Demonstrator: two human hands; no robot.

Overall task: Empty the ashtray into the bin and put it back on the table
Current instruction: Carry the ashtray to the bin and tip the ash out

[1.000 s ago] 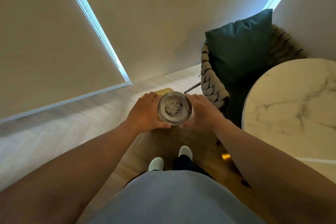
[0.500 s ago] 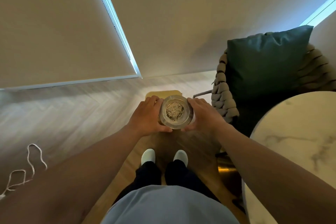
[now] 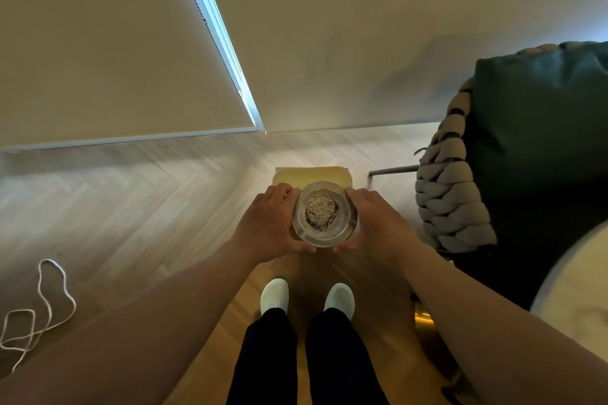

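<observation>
A round clear glass ashtray (image 3: pixel 324 214) with grey ash in its bowl is held level at about waist height, above the floor. My left hand (image 3: pixel 268 223) grips its left side and my right hand (image 3: pixel 378 223) grips its right side. Just beyond and below the ashtray stands a yellowish bin (image 3: pixel 312 176) on the floor, its near part hidden by the ashtray and my hands. The white marble table (image 3: pixel 572 286) shows only as a blurred edge at the lower right.
A woven chair (image 3: pixel 450 194) with a dark green cushion (image 3: pixel 539 128) stands to the right. A white cord (image 3: pixel 36 312) lies on the wooden floor at the left. Closed blinds and a wall are ahead. My feet (image 3: pixel 307 297) stand below the ashtray.
The view has swung left and down: the table and chair slid toward the right edge, the cord came into view, and the bin now shows more fully behind the ashtray. Both hands keep their grip.
</observation>
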